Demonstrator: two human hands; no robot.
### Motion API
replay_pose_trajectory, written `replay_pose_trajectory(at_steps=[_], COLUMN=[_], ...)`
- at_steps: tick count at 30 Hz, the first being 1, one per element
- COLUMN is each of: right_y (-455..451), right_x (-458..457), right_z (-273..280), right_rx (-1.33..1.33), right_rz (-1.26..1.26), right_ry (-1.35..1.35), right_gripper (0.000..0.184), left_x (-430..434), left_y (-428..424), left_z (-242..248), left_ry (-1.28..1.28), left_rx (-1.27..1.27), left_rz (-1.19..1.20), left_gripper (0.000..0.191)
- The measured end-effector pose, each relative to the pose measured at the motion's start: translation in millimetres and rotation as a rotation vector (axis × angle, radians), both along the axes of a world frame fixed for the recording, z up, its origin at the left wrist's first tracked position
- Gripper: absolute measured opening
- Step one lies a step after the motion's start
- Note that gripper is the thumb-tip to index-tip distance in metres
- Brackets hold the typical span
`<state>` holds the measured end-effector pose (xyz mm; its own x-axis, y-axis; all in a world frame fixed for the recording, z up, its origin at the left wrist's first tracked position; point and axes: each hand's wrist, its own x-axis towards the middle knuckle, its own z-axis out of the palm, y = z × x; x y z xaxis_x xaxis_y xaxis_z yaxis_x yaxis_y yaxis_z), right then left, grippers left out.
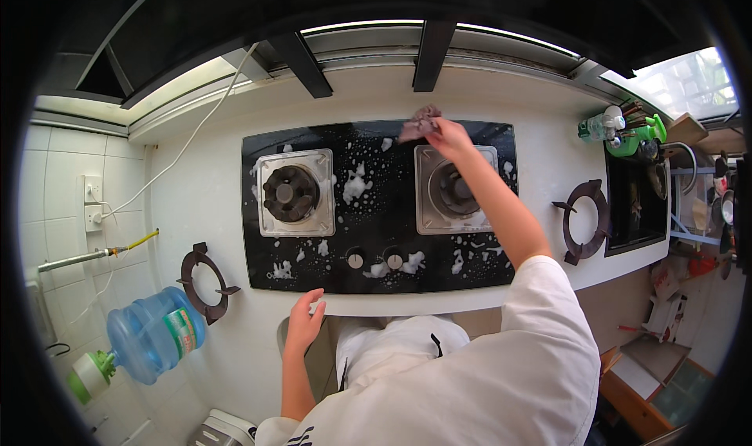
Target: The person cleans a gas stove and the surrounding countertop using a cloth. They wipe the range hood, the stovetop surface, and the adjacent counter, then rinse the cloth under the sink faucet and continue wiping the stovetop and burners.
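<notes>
A crumpled greyish-mauve cloth is gripped in my right hand at the back edge of a black glass gas hob, behind the right burner. Patches and drops of white foam are scattered over the glass. On the left sits the other burner in its square metal tray, and two control knobs stand near the front. My left hand is empty with its fingers apart, by the counter's front edge just below the hob.
Iron pan supports lie on the counter, one left of the hob, another right, beside a dark sink. A blue water jug is at left. Bottles stand behind the sink. A white cable hangs at left.
</notes>
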<state>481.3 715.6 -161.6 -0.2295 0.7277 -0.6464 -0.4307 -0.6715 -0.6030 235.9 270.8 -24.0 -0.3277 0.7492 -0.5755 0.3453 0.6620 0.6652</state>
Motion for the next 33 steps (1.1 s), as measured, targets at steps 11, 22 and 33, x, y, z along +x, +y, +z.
replay_pose_trajectory(at_steps=[11,22,33], right_y=[70.9,46.1,106.4], right_x=[-157.3,-83.4,-27.0], right_z=[-25.1,-29.3,-42.8], right_rx=[-0.115,-0.283,-0.028], right_rz=[-0.566,-0.556,-0.786], right_ry=[-0.437,0.159,0.050], right_gripper=[0.020,0.017,0.008], left_x=[-58.4,-88.6,-47.6], left_y=[-20.9,-11.6,23.9], left_z=[-20.0,-34.2,-34.8], left_ry=[0.004,0.045,0.047], left_rx=[-0.017,0.026,0.027], left_rz=[0.008,-0.002,-0.122], left_gripper=[0.032,0.032,0.032])
